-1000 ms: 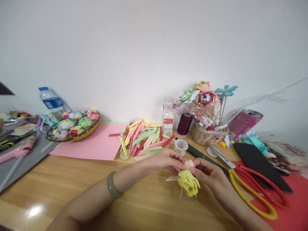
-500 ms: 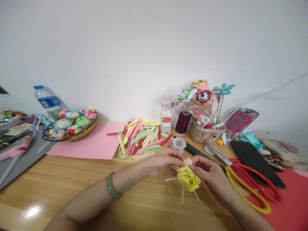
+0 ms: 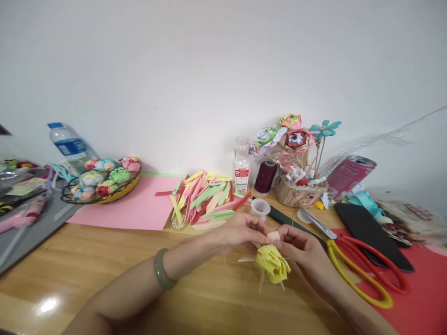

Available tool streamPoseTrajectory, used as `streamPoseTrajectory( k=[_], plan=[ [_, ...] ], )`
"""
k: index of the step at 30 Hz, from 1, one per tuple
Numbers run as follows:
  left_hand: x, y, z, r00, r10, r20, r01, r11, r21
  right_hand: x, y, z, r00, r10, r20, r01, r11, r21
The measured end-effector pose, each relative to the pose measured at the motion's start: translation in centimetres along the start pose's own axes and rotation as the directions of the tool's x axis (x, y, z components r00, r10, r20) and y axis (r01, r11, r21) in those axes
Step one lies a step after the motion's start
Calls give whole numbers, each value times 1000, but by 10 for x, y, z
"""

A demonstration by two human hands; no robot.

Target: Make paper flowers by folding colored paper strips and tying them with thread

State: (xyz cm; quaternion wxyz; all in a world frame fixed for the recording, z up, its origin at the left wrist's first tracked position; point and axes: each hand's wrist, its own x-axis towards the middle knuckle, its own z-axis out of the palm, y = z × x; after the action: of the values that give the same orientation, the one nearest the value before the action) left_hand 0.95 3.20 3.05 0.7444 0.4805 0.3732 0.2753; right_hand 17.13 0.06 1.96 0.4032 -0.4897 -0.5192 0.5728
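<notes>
The yellow paper flower (image 3: 273,264) has tipped slightly downward; it sits just below the left hand (image 3: 244,231) and right hand (image 3: 301,244), both pinching the pale strip (image 3: 274,236).

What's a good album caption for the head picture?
Left hand and right hand hold a yellow paper flower over a table.

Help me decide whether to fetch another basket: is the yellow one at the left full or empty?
Full: colourful paper flowers sit crowded together across the yellow basket, hiding its bottom.
</notes>
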Motion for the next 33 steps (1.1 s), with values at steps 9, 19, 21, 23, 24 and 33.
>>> streamPoseTrajectory(
  k=[9,19,21,23,24,33],
  plan=[
    [4,-7,0,995,88,-36,-85,994,72,2,7,-1,986,-168,14,166,953,-254],
    [5,-8,-7,991,134,17,-135,988,82,-1,17,-16,520,-825,221,577,148,-803],
    [4,-8,-8,987,89,132,-95,995,35,-2,14,-19,451,-858,248,580,70,-812],
    [3,-10,-6,961,91,259,-111,992,65,-2,11,-20,422,-859,292,611,31,-791],
    [3,-11,-4,945,99,312,-133,987,88,-2,10,-21,416,-853,316,633,22,-774],
    [0,-12,0,868,496,-27,-325,608,724,-7,-1,-13,838,-545,-40,415,682,-603]
  ],
)
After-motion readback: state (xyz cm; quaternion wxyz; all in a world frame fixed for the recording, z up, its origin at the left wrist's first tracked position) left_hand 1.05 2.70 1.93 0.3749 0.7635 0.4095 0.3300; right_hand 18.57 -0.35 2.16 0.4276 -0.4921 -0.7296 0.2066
